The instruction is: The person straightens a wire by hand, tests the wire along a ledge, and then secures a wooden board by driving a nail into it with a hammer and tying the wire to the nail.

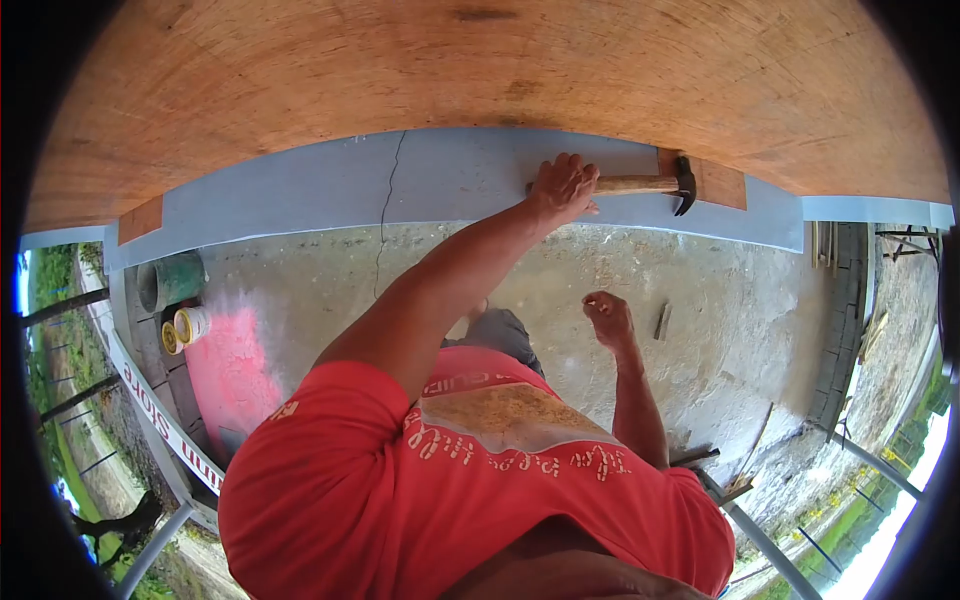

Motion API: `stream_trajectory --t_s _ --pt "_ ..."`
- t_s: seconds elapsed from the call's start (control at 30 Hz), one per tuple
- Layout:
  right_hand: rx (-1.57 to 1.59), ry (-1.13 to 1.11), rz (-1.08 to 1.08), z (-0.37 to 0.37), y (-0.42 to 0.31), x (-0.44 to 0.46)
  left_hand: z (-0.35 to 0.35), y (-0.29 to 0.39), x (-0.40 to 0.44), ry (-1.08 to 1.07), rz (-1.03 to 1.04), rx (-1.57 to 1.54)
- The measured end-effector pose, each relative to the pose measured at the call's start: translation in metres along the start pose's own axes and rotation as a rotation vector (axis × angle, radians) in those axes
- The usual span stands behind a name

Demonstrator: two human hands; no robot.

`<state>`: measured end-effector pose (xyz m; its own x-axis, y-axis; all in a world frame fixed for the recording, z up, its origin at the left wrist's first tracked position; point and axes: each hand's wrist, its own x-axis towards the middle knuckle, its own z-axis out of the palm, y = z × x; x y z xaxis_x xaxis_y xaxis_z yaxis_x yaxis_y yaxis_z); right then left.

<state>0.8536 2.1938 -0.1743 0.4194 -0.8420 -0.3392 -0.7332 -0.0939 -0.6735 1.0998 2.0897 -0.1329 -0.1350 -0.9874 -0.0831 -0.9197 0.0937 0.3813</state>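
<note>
head camera: the left hand (565, 187) closes its fingers around a hammer (637, 185) before the far blue-grey panel (300, 190), handle running left to right, head at right; the right hand (611, 322), nearer, has curled fingers, any grip impossible to tell.

- Shirt (340, 510): red, short-sleeved.
- Print (520, 415) across the front: tan picture, looping pale lettering (450, 447) along its near edge.
- Left sleeve (350, 400): small pale marking (285, 411).
- Right sleeve (705, 505): red.
- Legwear (508, 335): dark grey.
- Left hand (566, 187), right hand (611, 322): both bare.
</note>
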Motion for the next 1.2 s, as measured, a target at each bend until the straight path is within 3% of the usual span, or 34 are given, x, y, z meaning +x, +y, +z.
stream_trajectory --t_s 0.07,0.17,0.37,0.43,0.5,0.53,0.57,0.6,0.67,0.7,0.73,0.77,0.83,0.93,1.07,1.2 --pt "0.137 -0.083 0.187 -0.004 0.002 -0.003 0.004 -0.001 0.008 0.001 0.022 0.022" --pt "0.508 -0.047 0.071 0.002 -0.005 -0.007 0.018 -0.004 0.013 0.043 0.024 0.071" --pt "0.544 -0.12 0.14 0.024 -0.015 0.009 -0.02 0.007 -0.011 -0.114 -0.011 -0.272" --pt "0.611 -0.137 0.12 0.03 -0.031 0.012 0.008 -0.02 -0.04 -0.158 0.384 0.283" --pt "0.657 -0.176 0.101 0.033 -0.048 0.019 -0.021 -0.034 -0.097 -0.185 0.301 -0.01" --pt "0.671 -0.203 0.09 0.034 -0.056 0.024 -0.065 -0.031 -0.142 -0.175 0.008 -0.569" --pt "0.689 -0.225 0.081 0.037 -0.065 0.031 -0.078 -0.043 -0.177 -0.139 0.012 -0.562" --pt "1.126 -0.308 0.073 0.044 -0.075 0.039 -0.09 -0.053 -0.206 -0.108 0.022 -0.551" --pt "1.225 -0.361 -0.335 0.093 -0.025 0.101 -0.13 -0.043 -0.253 -0.017 -0.124 -0.641" --pt "0.525 -0.239 -0.078 0.041 -0.14 0.082 -0.133 -0.048 -0.275 0.058 -0.147 -0.772" --pt "0.735 -0.164 -0.01 0.053 -0.172 0.095 -0.137 -0.056 -0.294 0.134 -0.17 -0.903" --pt "0.715 -0.178 0.099 0.061 -0.198 0.118 -0.134 -0.071 -0.313 0.175 -0.192 -0.835" --pt "0.458 -0.163 -0.057 0.082 -0.227 0.164 -0.124 -0.11 -0.343 0.251 -0.229 -0.69" --pt "0.493 -0.205 0.059 0.117 -0.252 0.221 -0.145 -0.139 -0.362 0.147 -0.441 -0.314" --pt "0.473 -0.138 -0.015 0.139 -0.268 0.242 -0.154 -0.164 -0.375 -0.06 -0.603 -0.241" --pt "0.378 -0.147 0.096 0.147 -0.253 0.257 -0.159 -0.175 -0.38 -0.117 -0.562 -0.317"
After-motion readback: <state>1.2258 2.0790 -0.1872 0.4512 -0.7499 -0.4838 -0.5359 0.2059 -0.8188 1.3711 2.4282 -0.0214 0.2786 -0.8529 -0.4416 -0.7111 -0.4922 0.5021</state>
